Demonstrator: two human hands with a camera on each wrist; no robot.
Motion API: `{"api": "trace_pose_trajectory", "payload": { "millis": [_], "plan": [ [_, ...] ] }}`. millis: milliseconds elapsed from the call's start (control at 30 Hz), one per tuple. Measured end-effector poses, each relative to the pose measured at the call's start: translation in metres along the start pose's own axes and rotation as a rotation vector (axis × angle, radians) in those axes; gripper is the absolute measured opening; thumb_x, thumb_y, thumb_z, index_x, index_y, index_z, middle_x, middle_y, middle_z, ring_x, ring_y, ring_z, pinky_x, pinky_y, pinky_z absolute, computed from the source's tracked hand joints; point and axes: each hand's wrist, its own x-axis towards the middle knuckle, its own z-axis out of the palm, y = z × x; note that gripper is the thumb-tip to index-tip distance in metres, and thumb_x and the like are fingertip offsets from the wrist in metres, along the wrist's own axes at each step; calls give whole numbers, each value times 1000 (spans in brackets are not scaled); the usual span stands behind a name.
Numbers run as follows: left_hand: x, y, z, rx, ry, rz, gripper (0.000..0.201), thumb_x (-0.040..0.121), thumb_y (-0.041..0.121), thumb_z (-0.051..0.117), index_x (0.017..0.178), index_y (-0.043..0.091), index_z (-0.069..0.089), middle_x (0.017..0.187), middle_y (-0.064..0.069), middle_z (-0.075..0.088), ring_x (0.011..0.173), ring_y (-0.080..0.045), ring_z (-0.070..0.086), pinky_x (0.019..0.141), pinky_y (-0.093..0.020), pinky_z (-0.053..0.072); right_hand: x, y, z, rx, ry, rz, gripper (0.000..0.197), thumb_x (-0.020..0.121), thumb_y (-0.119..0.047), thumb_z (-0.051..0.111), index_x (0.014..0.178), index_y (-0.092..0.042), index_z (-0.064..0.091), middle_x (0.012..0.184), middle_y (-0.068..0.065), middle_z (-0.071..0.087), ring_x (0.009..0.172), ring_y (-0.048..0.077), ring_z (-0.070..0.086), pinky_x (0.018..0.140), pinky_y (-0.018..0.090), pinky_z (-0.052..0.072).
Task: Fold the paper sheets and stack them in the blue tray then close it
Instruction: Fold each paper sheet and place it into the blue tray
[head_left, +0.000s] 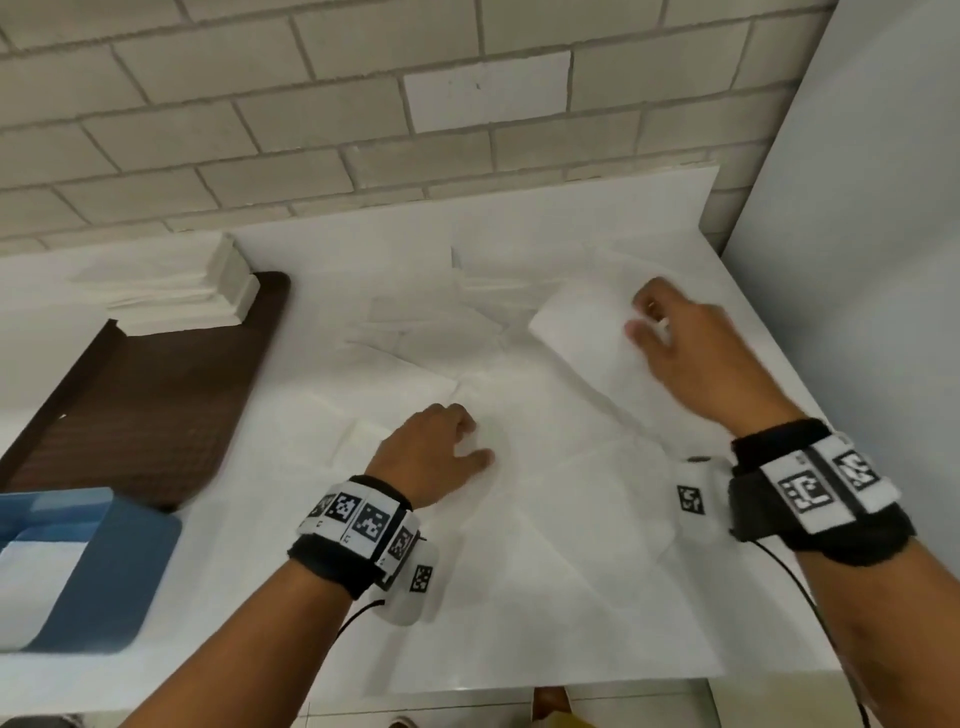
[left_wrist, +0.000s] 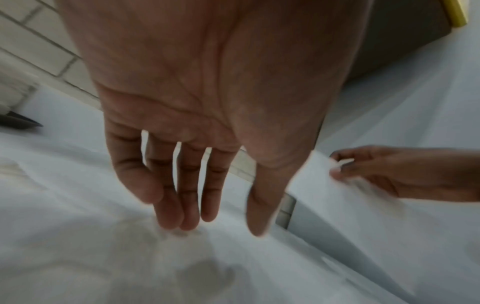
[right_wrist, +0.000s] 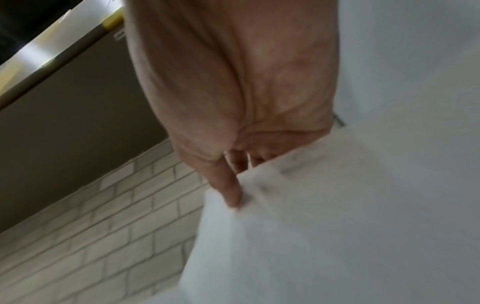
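Two hands: left hand (head_left: 436, 452) flat, pressing paper sheet (head_left: 582, 332); right hand (head_left: 680, 338) pinches its edge.

Pale brick wall (head_left: 260, 130) behind white table (head_left: 322, 649); grey panel (head_left: 857, 182) at right; even, soft light.

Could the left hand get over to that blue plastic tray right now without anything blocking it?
Probably yes. The left hand only rests straight fingers on a white paper sheet, holding nothing, and the blue plastic tray sits open to its left with only bare white table between.
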Motion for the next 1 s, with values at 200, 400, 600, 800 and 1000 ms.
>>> {"api": "trace_pose_trajectory", "payload": {
  "millis": [200, 400, 600, 800, 1000],
  "plan": [
    [19, 23, 21, 134, -22, 52, 60, 87, 54, 69, 132, 21, 48, 128, 0, 51, 120, -21, 52, 95, -39, 49, -11, 21, -31, 179, 304, 117, 17, 99, -25, 54, 111, -14, 52, 105, 0, 57, 101, 18, 54, 84, 29, 41],
    [19, 23, 5, 141, 24, 61, 24, 95, 44, 63, 104, 22, 60, 106, 1, 61, 101, -21, 60, 80, -32, 46, -30, 25, -29, 326, 272, 167, 13, 98, -29, 56, 108, -22, 51, 108, -1, 59, 97, 16, 55, 77, 25, 42],
    [-2, 28, -32, -925, 300, -41, 16, 98, 21, 64, 95, 6, 60, 88, -4, 72, 85, -24, 72, 71, -30, 51, -39, 2, 3, 992, 113, 318, 2, 94, -21, 62, 96, -21, 64, 102, 5, 73, 91, 18, 69, 79, 34, 52],
    [-20, 37, -3, -647, 574, 254, 27, 91, -7, 63, 92, 19, 54, 96, 0, 60, 82, -7, 56, 75, -17, 48, -34, -42, 58, 1436, -215, 445, 22, 95, -21, 58, 114, -10, 59, 116, 12, 70, 102, 22, 68, 91, 38, 56],
    [-43, 20, 19, -496, 523, 233, 21, 84, 11, 61, 95, 20, 46, 102, 4, 45, 91, -8, 49, 77, -16, 44, -24, -58, 79, 1348, -98, 403, 11, 95, -26, 59, 104, -19, 61, 104, 10, 71, 92, 21, 67, 85, 40, 55]
  ]
}}
